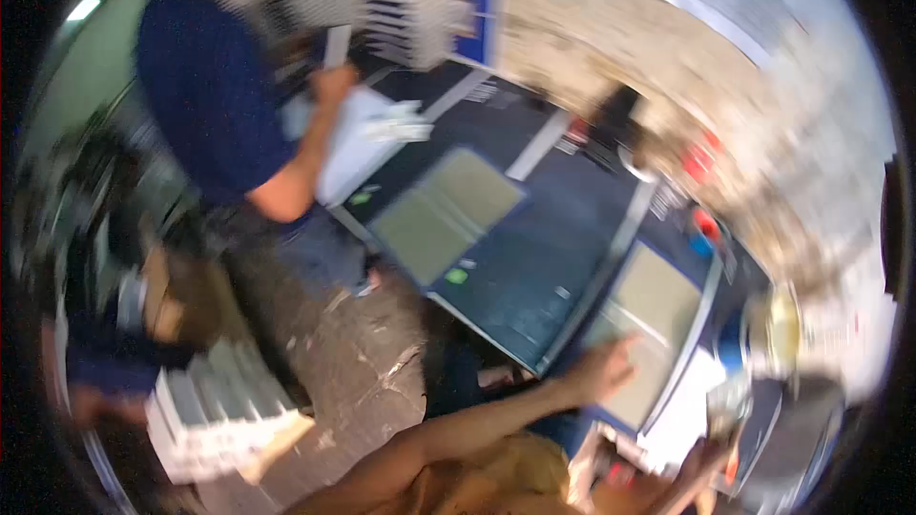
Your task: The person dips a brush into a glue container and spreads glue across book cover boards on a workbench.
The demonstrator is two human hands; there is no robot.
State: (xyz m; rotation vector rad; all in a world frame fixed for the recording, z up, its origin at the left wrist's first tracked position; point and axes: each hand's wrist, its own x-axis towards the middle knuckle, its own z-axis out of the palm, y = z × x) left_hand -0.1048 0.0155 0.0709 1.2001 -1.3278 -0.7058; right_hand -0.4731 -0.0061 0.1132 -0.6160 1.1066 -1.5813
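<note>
My left hand (607,372) reaches over a flat panel (660,298) with grey-beige boards, a pale strip across its middle and a dark blue border. Its fingers are stretched out over the lower half, with nothing seen in them. At the lower right, my right hand (701,465) is smeared by motion, close to a clear, shiny object (730,402); I cannot tell whether it holds anything. Between the panel and that hand lies a bright white sheet (689,391). A second, similar panel (448,212) rests farther left on the dark table (534,277).
A person in a dark blue shirt (205,95) stands at the table's left end, near white papers (367,138). Behind are stacked white pieces (410,14). Another person's dark sleeve (110,367) is beside a white box (181,443). A pale yellow tub (784,324) stands at right.
</note>
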